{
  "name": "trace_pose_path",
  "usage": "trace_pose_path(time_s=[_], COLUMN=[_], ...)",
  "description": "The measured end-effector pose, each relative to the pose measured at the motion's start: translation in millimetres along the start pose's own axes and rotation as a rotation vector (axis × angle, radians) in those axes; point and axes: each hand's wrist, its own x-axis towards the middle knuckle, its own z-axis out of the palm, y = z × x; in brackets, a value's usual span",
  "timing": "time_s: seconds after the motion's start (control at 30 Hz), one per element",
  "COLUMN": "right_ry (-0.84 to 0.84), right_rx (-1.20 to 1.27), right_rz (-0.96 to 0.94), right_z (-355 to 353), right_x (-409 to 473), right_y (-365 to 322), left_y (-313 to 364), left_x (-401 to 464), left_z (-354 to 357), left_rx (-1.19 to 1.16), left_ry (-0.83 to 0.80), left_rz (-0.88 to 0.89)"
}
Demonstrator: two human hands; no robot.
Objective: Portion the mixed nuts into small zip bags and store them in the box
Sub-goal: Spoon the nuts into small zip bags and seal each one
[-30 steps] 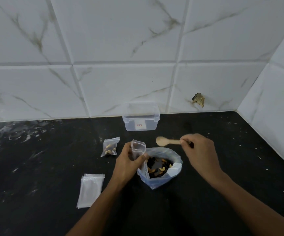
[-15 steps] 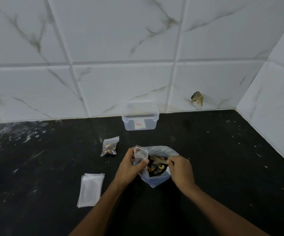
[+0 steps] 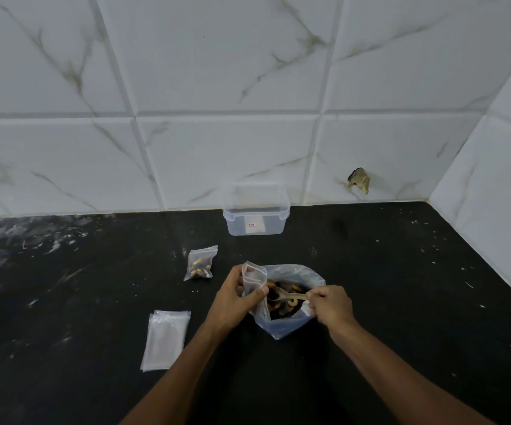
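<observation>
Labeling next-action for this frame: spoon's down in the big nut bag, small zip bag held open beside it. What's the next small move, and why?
Probably lift the wooden spoon with its scoop and tip it into the small zip bag. The right hand pinches the spoon's handle, its bowl sits among the mixed nuts in the large bag, and the left hand holds the small bag's mouth up right beside it, apparently empty.

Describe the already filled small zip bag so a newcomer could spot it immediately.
On the black counter, look between the clear plastic box at the wall and the left hand. The filled zip bag lies there untouched, the only small bag already holding nuts.
</observation>
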Motion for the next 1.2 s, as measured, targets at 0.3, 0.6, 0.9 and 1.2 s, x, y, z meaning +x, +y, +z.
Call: trace_pose_path(time_s=[0.3, 0.6, 0.9, 1.2], right_ry=[-0.019, -0.03, 0.213, 0.319], right_rx=[0.145, 0.298, -0.25, -0.762], right_rz=[0.079, -0.082, -0.72, -1.247], right_z=[-35, -82, -74, -53], right_x=[-8, -37, -63, -75], right_y=[4, -54, -79, -66], left_y=[9, 27, 36, 34], left_x=[-3, 0, 5, 5], left_z=[-2, 6, 19, 21], left_rx=[0.062, 0.177, 0.189, 0.16], left_ry=[0.078, 0.123, 0.112, 0.113], left_rz=[0.073, 0.164, 0.185, 0.201])
